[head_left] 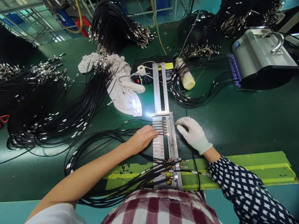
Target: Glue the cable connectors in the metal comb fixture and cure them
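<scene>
My left hand [142,139], bare, is closed in a pinch on a black cable [130,134] at the slotted metal fixture [158,149]. Beyond those fingertips, several cables lie side by side in the slots, their stripped ends [165,125] pointing right. Just off the fixture's right edge is my right hand [194,134], in a white glove. Its thumb and fingers are apart and I see nothing between them. Nearer my body, a loose bundle of black cables [144,175] crosses the lower fixture, with small connectors [174,178] at the ends.
A lit lamp [137,105] shines from a white cloth [121,93] on the left. Behind the fixture stands a black control box [149,77]. A silver machine [259,59] at right has cables in its front. Large cable bundles [77,102] cover the left side.
</scene>
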Tool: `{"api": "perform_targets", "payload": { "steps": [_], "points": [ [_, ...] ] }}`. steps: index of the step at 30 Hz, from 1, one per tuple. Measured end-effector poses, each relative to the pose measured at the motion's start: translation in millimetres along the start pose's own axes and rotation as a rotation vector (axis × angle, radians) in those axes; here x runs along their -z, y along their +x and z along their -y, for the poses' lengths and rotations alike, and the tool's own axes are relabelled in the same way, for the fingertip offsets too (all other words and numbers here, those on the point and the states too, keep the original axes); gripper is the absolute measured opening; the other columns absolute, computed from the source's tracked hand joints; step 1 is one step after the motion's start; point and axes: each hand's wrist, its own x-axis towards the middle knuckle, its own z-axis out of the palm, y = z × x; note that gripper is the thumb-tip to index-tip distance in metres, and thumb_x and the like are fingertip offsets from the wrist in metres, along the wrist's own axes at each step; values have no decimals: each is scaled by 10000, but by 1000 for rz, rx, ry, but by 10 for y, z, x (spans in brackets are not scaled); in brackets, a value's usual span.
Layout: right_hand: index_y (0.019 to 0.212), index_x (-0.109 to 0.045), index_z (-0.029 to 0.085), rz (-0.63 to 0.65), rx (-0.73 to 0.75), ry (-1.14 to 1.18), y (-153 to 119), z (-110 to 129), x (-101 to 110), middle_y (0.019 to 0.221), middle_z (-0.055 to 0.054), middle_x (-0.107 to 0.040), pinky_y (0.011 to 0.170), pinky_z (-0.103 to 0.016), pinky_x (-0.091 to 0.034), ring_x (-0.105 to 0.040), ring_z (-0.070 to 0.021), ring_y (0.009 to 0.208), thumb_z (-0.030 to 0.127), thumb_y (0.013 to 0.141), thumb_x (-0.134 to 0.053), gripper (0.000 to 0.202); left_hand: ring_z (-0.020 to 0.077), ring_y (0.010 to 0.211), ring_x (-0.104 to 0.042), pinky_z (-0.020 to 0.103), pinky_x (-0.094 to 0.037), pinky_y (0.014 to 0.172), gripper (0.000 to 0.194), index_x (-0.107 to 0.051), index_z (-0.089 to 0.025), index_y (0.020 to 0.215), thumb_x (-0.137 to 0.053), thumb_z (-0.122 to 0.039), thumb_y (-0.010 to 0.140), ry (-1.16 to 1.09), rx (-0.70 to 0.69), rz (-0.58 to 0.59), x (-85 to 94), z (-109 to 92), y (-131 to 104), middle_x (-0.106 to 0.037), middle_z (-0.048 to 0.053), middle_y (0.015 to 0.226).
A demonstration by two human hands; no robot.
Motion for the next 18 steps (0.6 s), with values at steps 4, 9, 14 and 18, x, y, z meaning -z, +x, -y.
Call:
{"api": "perform_targets", "payload": {
  "steps": [4, 9, 14, 18],
  "points": [
    [890, -677, 248, -11, 5, 2, 0, 3, 6, 1033, -56, -719, 929, -446, -509, -649, -254, 999, 271, 937, -535, 152, 176, 889, -556, 301, -495, 769, 261, -637, -181, 1146, -420, -129, 1011, 179, -34, -28, 9, -64, -84, -622, 89, 993],
    [899, -674, 241, 2, 10, -10, -11, -20, -2, 1036, -53, -716, 915, -435, -509, -641, -249, 996, 265, 941, -535, 147, 180, 784, -492, 300, -395, 687, 358, -602, -184, 1268, -371, -98, 1008, 460, 21, 29, -27, -133, -262, -574, 70, 902],
    [900, -665, 239, 3, 8, -22, -8, -41, -19, 1034, -52, -708, 916, -428, -503, -638, -248, 1000, 271, 942, -537, 138, 177, 793, -516, 300, -380, 678, 407, -575, -178, 1312, -308, -98, 1014, 498, 58, 110, -110, -132, -337, -602, 80, 946],
    [890, -665, 238, -5, 21, -33, 1, -48, -26, 1026, -57, -708, 914, -436, -505, -639, -254, 994, 293, 944, -526, 159, 192, 811, -520, 318, -386, 684, 420, -579, -175, 1327, -305, -125, 1013, 484, 81, 111, -104, -140, -314, -607, 91, 943]
  ]
}}
